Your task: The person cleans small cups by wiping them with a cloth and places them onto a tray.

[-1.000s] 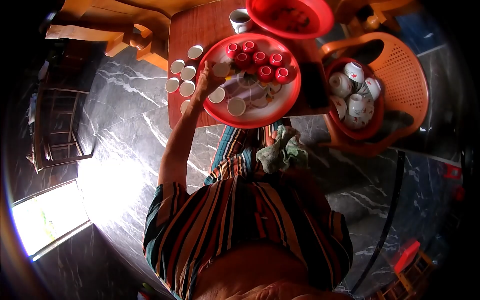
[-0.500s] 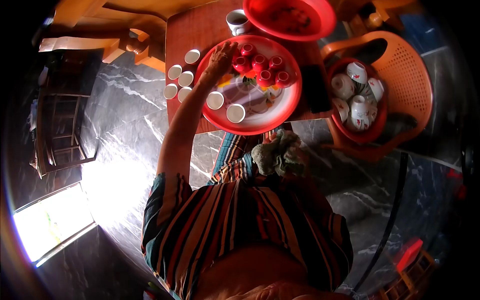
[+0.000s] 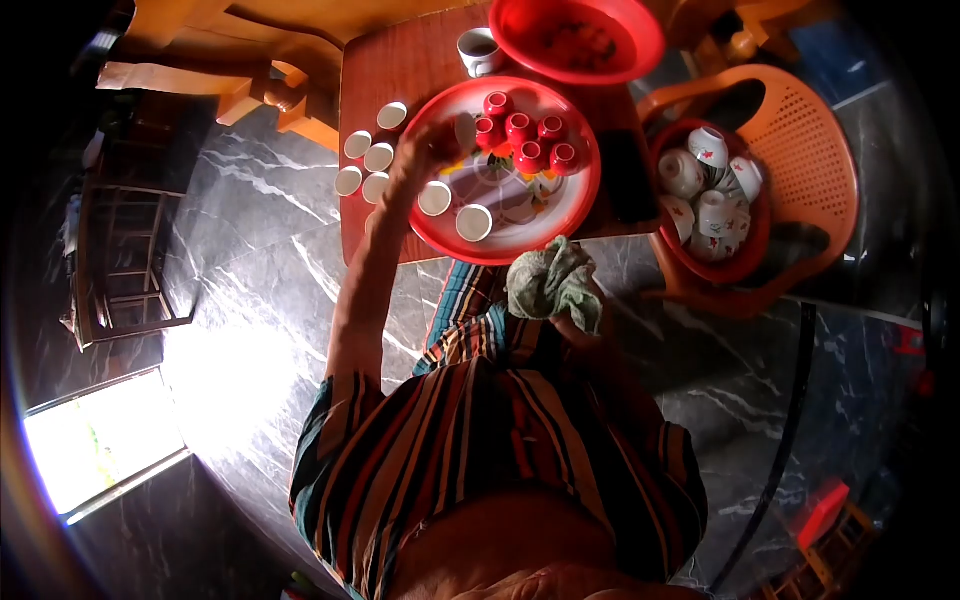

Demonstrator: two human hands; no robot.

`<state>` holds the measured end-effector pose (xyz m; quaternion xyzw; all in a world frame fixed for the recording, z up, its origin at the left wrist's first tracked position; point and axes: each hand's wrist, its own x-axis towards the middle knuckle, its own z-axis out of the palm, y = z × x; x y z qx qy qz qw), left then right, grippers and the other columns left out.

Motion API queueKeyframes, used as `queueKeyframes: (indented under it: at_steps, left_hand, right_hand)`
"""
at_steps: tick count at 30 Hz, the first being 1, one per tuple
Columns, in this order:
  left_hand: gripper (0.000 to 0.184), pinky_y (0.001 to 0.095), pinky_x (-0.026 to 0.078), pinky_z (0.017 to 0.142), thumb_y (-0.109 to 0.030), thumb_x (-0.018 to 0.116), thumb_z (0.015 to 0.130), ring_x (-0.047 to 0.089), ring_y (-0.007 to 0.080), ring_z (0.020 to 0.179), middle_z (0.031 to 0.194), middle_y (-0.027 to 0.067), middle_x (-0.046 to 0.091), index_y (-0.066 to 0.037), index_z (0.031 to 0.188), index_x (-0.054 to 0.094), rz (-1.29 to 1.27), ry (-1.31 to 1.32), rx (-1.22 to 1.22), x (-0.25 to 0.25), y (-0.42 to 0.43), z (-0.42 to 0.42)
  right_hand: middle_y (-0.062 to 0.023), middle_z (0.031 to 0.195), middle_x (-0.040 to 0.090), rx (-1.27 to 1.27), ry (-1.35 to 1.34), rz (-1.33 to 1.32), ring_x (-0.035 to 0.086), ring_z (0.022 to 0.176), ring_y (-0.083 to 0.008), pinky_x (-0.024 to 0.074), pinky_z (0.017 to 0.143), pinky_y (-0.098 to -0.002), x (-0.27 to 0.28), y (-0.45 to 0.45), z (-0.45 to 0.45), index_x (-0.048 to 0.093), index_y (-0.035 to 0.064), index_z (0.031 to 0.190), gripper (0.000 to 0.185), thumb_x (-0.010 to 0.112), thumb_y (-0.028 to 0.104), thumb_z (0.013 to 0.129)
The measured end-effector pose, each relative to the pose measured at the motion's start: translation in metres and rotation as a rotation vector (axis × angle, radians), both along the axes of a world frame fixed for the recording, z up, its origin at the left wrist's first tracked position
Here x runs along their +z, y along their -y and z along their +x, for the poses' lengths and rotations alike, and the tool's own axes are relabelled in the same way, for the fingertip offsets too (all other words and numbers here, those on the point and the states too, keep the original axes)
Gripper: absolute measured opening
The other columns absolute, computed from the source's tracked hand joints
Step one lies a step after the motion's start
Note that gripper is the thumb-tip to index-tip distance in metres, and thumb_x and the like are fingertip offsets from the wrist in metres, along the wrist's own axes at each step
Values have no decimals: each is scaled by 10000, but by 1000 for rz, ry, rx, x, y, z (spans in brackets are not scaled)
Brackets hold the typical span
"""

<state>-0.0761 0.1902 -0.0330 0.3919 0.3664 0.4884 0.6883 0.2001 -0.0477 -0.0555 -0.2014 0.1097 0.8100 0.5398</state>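
My left hand (image 3: 432, 145) is over the left side of a red-rimmed round tray (image 3: 588, 205). Its fingers are closed around a small cup (image 3: 465, 132), whose pale inside faces right. Beside it, several red cups (image 3: 519, 128) stand upside down on the tray. Two cups with white insides, one a white-lined cup (image 3: 473, 222), sit mouth up near the tray's front edge. My right hand (image 3: 572, 328), partly hidden and in shadow, grips a crumpled grey-green cloth (image 3: 550, 282) above my lap.
Several white-lined cups (image 3: 378, 157) stand left of the tray on the wooden table (image 3: 400, 50). Behind are a white mug (image 3: 480, 52) and a red basin (image 3: 645, 45). At right, an orange chair (image 3: 815, 150) bears a red bowl (image 3: 728, 272) of patterned white bowls (image 3: 708, 147).
My left hand has drawn back toward me from the tray's far left, now with a cup in it. The cloth in my right hand has risen slightly and turned.
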Motion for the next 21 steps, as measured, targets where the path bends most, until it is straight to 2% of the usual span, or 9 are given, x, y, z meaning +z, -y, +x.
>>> queueKeyframes:
  at_steps: [2, 3, 6, 8, 10, 12, 14, 16, 21]
  left_hand:
    - [509, 275, 484, 599, -421, 522, 897, 601, 132, 759, 917, 80, 630, 20, 1149, 555, 77, 65, -191, -11, 37, 11]
    - [508, 261, 475, 589, -432, 526, 894, 586, 127, 723, 880, 64, 624, 9, 1145, 559, -34, 12, -137, 1, 66, 26]
    - [467, 218, 443, 573, -441, 533, 896, 541, 104, 641, 764, 21, 598, -29, 1112, 575, -114, -159, -263, 34, 131, 66]
    - [449, 214, 403, 539, -453, 511, 914, 494, 76, 604, 716, -3, 566, -37, 1068, 579, -132, -179, -244, 17, 156, 84]
    - [448, 218, 361, 510, -463, 481, 933, 440, 52, 576, 686, -21, 533, -38, 1036, 577, -124, -231, -252, 21, 174, 97]
    - [484, 220, 402, 587, -474, 443, 951, 482, 73, 693, 829, 16, 570, -23, 1093, 546, -308, -189, -314, 61, 183, 100]
    - [528, 265, 438, 650, -489, 422, 954, 510, 124, 752, 920, 47, 570, -2, 1136, 514, -134, -308, -236, 62, 191, 107]
    - [505, 308, 458, 675, -471, 410, 963, 521, 158, 786, 910, 100, 568, 6, 1107, 492, 235, -443, -42, 48, 196, 120]
    - [442, 391, 472, 583, -438, 495, 925, 604, 277, 652, 710, 144, 581, 3, 933, 471, 270, -600, -26, 80, 194, 116]
  right_hand:
    - [-116, 1230, 533, -33, 1130, 840, 513, 1134, -203, 414, 959, -340, 14, 1, 10, 432, 16, 1294, 548, 640, -13, 788]
    - [-116, 1230, 533, -36, 1131, 842, 513, 1134, -203, 414, 959, -340, 20, -2, 9, 432, 16, 1294, 548, 640, -13, 788]
    - [-94, 1155, 553, -162, 232, 376, 551, 1031, -179, 447, 896, -322, 31, -34, 2, 440, -7, 1266, 502, 630, -13, 801]
    - [-82, 1139, 548, -55, 131, 801, 560, 973, -174, 444, 880, -308, 35, -45, 1, 444, -5, 1253, 454, 614, 37, 834]
    - [-103, 1128, 543, -72, 1068, 854, 536, 1047, -213, 425, 916, -334, 55, -36, -5, 427, 10, 1250, 454, 586, 20, 824]
    - [-143, 1150, 536, -15, 1337, 989, 518, 1097, -266, 402, 945, -358, 59, -41, -6, 426, 1, 1250, 572, 657, 8, 727]
    - [-167, 1103, 547, 4, 1714, 1019, 537, 1063, -306, 414, 917, -380, 65, -37, -8, 460, 13, 1222, 569, 665, 11, 691]
    - [-179, 1048, 551, -42, 1738, 1044, 552, 999, -341, 432, 866, -398, 74, -39, -10, 503, 22, 1156, 496, 665, 16, 688]
    - [-181, 978, 569, -168, 1669, 1042, 582, 890, -345, 469, 770, -387, 53, -49, -11, 521, 17, 1062, 377, 683, 59, 724]
